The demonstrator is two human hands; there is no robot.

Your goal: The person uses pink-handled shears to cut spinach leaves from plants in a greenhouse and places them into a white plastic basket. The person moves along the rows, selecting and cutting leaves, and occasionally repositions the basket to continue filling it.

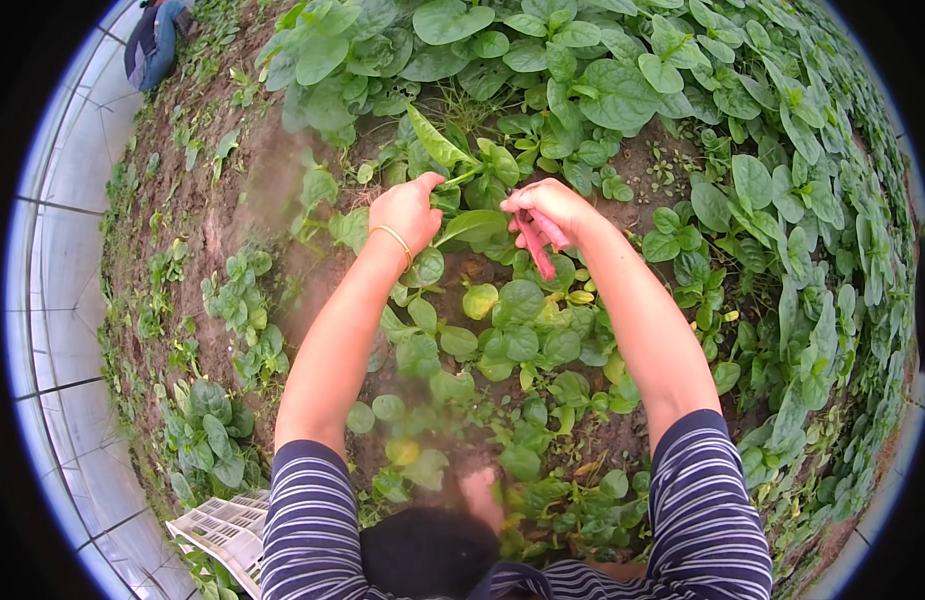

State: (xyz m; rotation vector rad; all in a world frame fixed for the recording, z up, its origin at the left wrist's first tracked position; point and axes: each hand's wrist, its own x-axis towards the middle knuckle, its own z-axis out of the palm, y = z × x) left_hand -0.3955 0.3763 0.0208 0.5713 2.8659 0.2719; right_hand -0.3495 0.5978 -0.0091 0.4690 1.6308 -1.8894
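My left hand (pixel 406 214), with a thin gold bangle at its wrist, pinches the pale green stem (pixel 460 179) of a leafy plant that looks like Malabar spinach. A long bright leaf (pixel 436 140) rises from that shoot, beyond the fingers. Just right of the shoot, my right hand (pixel 556 206) grips a cutting tool with red handles (pixel 536 251), probably snips or scissors. The handle ends point down towards me, and the blades cannot be made out among the fingers and leaves. Another broad leaf (pixel 473 225) spreads between the two hands.
Dense green foliage (pixel 800 187) fills the right side and far end. Low plants with some yellowing leaves (pixel 480 301) grow below my hands. At lower left stands a white plastic crate (pixel 226 536). Bare soil (pixel 214 217) runs along the left; another person (pixel 153 46) crouches far off near the greenhouse film (pixel 76 247).
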